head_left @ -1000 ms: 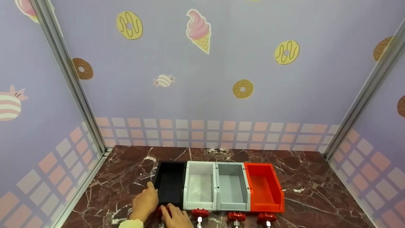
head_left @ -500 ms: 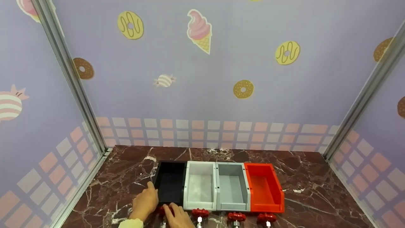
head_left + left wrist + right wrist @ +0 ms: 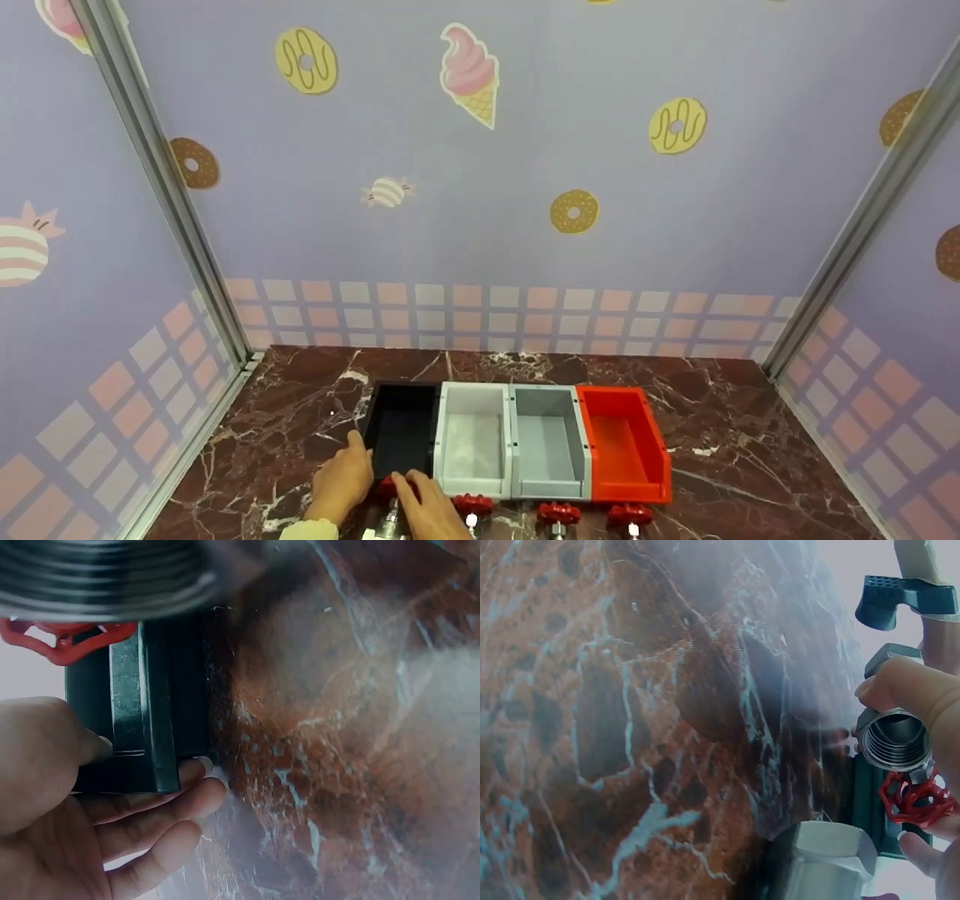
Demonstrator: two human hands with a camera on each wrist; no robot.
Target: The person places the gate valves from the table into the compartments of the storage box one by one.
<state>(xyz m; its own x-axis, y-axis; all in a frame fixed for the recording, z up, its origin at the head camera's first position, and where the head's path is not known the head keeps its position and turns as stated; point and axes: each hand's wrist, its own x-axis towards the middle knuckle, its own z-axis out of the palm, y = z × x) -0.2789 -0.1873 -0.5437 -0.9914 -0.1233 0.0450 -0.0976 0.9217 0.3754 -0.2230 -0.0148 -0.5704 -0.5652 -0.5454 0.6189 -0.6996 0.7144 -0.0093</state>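
Observation:
In the head view my left hand [image 3: 341, 480] is at the left side of a black bin [image 3: 405, 435]. The left wrist view shows its thumb and fingers on opposite sides of the black bin's wall [image 3: 161, 712], pinching it. My right hand [image 3: 433, 510] holds a metal valve [image 3: 391, 520] with a red handwheel in front of that bin. Seen from the right wrist, its thumb lies on the valve body and a fingertip is close to the red handwheel [image 3: 919, 799]. The threaded end faces that camera. My hand covers part of the valve in the head view.
A white bin [image 3: 474, 442], a grey bin [image 3: 551, 442] and a red bin [image 3: 622, 442] stand joined in a row beside the black one. Valves with red handwheels [image 3: 559, 513] line their front. A marble-patterned surface [image 3: 750, 450] lies beneath, with patterned walls around it.
The right hand and its valve have shifted slightly, and more of the metal valve body shows below the handwheel. The left hand stays at the black bin.

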